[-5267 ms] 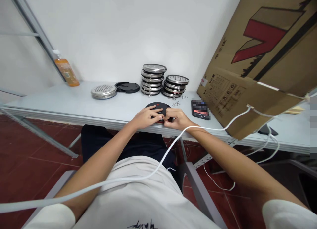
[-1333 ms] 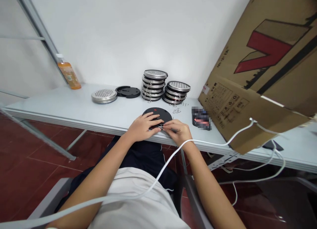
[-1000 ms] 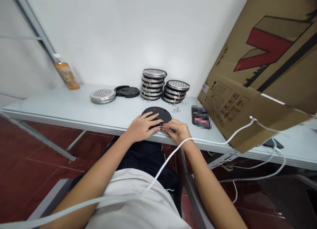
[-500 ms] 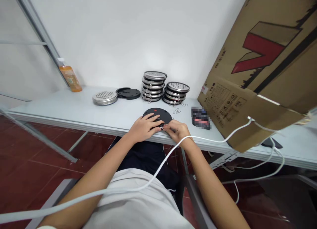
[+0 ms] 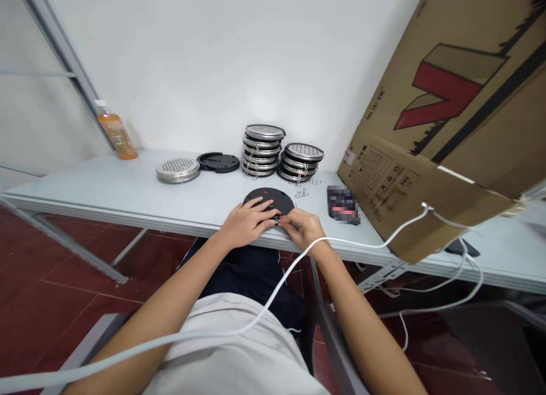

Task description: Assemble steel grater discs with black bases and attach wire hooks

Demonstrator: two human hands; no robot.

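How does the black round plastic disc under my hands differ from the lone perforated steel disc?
The black round plastic disc is matte with a red dot; the perforated round steel disc is shiny. The left hand and right hand touch the black one; the steel one lies untouched. Both lie flat.

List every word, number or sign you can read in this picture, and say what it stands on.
Cardboard box: large red mark, not a clear letter; small print and symbols too small to read.
Orange bottle: label too blurred.
Phone: screen blurred out.
Nothing can be quoted.
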